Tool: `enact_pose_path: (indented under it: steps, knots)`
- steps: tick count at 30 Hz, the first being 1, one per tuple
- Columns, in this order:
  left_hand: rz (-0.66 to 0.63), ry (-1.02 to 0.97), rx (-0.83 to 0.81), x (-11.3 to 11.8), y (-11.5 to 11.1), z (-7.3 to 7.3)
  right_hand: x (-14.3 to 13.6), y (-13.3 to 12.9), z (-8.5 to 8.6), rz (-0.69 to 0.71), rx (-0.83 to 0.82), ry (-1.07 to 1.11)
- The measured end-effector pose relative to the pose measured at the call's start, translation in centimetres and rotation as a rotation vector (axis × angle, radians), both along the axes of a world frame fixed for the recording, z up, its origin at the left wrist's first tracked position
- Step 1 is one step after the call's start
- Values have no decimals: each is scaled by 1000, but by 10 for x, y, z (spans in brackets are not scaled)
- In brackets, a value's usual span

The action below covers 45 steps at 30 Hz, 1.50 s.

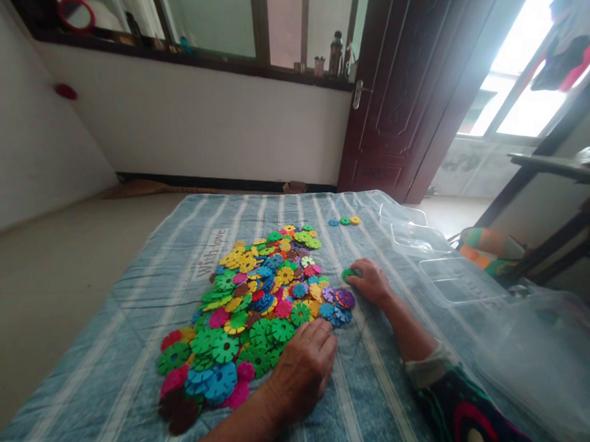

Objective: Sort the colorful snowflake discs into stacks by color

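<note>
A heap of colourful notched plastic discs (267, 291) lies on the striped blue cloth (160, 267). My left hand (305, 365) rests at the near right edge of the heap, beside green discs; its fingers are bent together and what they hold, if anything, is hidden. Right of the heap, my right hand (370, 281) has its fingertips on a green disc (350, 274) at the cloth. Farther back, a blue disc (333, 223), a green disc (344, 221) and a yellow disc (355, 220) sit in a row.
Clear plastic containers (461, 280) stand along the right side, with a larger transparent container or bag (543, 355) nearer me. Printed lettering shows on the cloth left of the heap. Beyond are a wall and a dark red door (403, 89).
</note>
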<state>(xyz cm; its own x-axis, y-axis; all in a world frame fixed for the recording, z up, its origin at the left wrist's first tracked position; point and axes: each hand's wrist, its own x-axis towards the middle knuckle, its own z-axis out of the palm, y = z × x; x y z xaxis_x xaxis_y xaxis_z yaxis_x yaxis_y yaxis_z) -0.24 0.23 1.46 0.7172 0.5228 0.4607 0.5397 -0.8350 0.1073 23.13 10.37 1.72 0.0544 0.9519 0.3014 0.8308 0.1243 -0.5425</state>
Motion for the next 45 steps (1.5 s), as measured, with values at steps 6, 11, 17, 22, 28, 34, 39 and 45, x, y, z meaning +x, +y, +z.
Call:
enact_pose_path:
  steps: [6,11,17,22,28,34,39,45]
  knots:
    - [-10,-3,11,-1,2,-5,-2,-2,2,12,-8,8]
    - [-12,21,-16,-1,1,0,-2,-4,2,11,-2,-16]
    - [-11,62,-23,1,-2,8,-3,-8,1,19,7,-99]
    - [-6,80,-34,0,-3,9,-11,-11,3,19,-9,-191]
    - [-10,68,-27,0,-3,9,-20,-14,7,-1,-28,-252]
    - [-11,36,-11,0,-2,7,-22,-15,9,-13,-38,-272]
    - [-15,18,-9,0,-1,8,-25,-16,12,-16,-50,-285]
    - [-15,3,-15,0,-1,5,-26,-17,14,-15,-64,-288]
